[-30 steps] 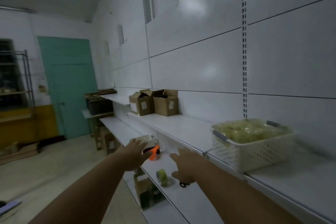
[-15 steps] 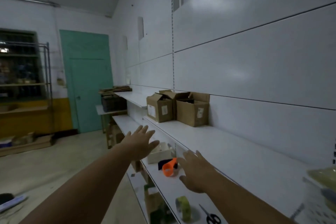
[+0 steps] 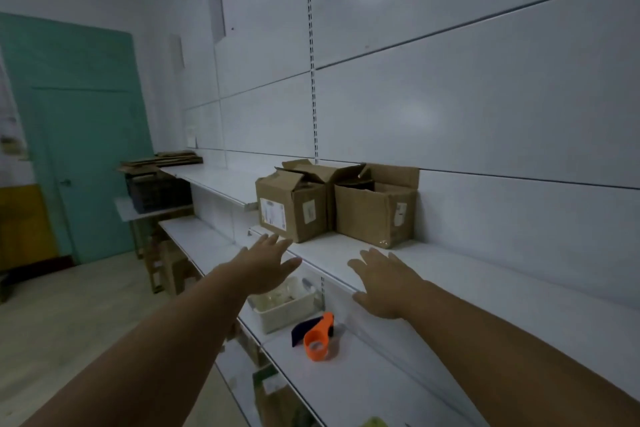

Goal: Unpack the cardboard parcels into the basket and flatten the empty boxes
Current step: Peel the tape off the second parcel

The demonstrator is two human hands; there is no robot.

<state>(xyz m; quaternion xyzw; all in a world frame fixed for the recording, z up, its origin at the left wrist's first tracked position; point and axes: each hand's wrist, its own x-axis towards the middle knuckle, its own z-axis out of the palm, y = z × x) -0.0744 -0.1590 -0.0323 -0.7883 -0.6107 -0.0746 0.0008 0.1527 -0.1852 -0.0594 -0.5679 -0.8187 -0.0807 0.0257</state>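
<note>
Both hands are held flat, fingers spread, with nothing gripped: the left hand [image 3: 266, 263] at the front edge of the shelf [image 3: 485, 274], the right hand [image 3: 384, 282] over it. Further back on that shelf the left box [image 3: 291, 208] and right box [image 3: 375, 206] are set side by side, flaps open, the left box just ahead of the left hand.

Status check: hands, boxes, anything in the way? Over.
Left hand, right hand open, empty, short of the boxes. Left box and right box side by side on upper shelf, flaps open. Nothing between hands and boxes; basket out of view.
</note>
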